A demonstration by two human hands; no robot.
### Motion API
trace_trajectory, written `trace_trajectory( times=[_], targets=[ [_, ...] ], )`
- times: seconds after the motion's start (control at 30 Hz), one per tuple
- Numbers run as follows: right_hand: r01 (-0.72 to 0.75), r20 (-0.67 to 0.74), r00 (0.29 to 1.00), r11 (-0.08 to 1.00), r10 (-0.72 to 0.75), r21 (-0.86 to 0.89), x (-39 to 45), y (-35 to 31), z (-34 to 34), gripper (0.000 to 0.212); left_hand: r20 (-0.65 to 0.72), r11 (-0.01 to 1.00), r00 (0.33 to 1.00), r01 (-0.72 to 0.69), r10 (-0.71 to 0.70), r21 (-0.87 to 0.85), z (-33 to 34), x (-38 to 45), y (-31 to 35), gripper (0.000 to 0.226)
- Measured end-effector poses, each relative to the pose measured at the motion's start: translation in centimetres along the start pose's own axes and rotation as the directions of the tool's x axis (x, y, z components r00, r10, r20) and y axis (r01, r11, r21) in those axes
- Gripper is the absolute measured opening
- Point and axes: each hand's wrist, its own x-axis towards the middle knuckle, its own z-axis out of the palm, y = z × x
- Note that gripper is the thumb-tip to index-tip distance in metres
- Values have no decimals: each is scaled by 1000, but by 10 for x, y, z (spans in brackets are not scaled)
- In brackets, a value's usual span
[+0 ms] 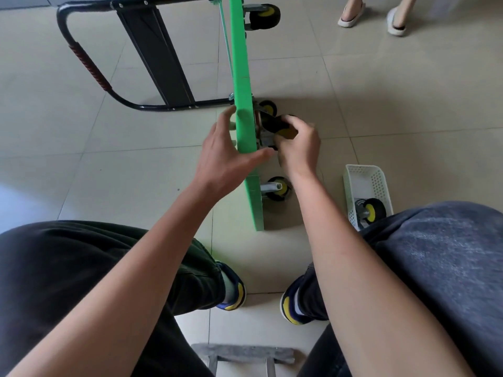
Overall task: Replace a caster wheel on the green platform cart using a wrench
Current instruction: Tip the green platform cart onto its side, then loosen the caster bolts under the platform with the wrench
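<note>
One green platform cart stands on its long edge on the tiled floor, the deck running straight away from me, its near corner just ahead of my shoes and its far end at the top of the view. Its underside faces right; the black folding handle lies flat on the floor to the left, red sleeve toward the far side.

Four caster wheels sit on the underside: one far, one mid-deck, one near, and a fourth caster wheel between the last two, which my right hand has its grip curled around, fingers wrapped over the black tyre and its yellow hub, right up against the deck. My left hand is spread, fingers straight, reaching over the deck's top edge with the thumb lying across the green rim beside the caster's metal plate. The bracket and bolts are mostly hidden behind my right hand; I cannot tell whether a wrench is in it.

A fifth, loose caster wheel lies in a white perforated basket on the floor to the right, partly covered by my right knee. Two sandalled feet of another person stand at the far right. A grey stool edge shows between my legs.
</note>
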Motion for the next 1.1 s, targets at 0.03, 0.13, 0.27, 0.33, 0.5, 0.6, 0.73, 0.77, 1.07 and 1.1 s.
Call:
trace_trajectory(
  times=[0.03,0.13,0.27,0.33,0.5,0.6,0.73,0.77,1.07,1.1],
  targets=[
    [4,-18,1000,1000,-5,-21,0,3,1,42,3,1000,1000,5,-6,25,1,2,2,93],
    [-5,-68,998,993,-3,-118,-1,10,3,51,-2,998,1000,30,-30,47,3,4,4,95],
    [-8,-99,995,977,-13,-214,-2,17,4,58,-15,998,1000,27,-26,59,0,1,1,96],
    [-19,-62,998,978,7,-209,2,17,4,58,-13,998,999,31,-31,47,-5,-1,0,97],
    [79,50,996,992,-74,-103,0,17,12,57,2,999,999,46,-46,-16,-24,-5,-11,100],
    [101,39,994,989,-98,-111,-5,19,15,49,19,997,998,53,-53,-54,-36,-9,-15,96],
    [86,57,995,994,-82,-65,-10,23,16,52,24,995,999,45,-43,-84,-42,-13,-20,92],
    [84,61,995,994,-80,-64,-11,23,16,53,20,995,999,41,-40,-91,-42,-13,-22,90],
    [59,185,982,996,-46,-67,-15,23,-12,54,-135,950,969,-168,208,262,-37,-15,-29,51],
    [41,210,977,997,-27,-64,-17,26,-19,54,-148,925,955,-197,256,326,-35,-16,-26,42]
  ],
)
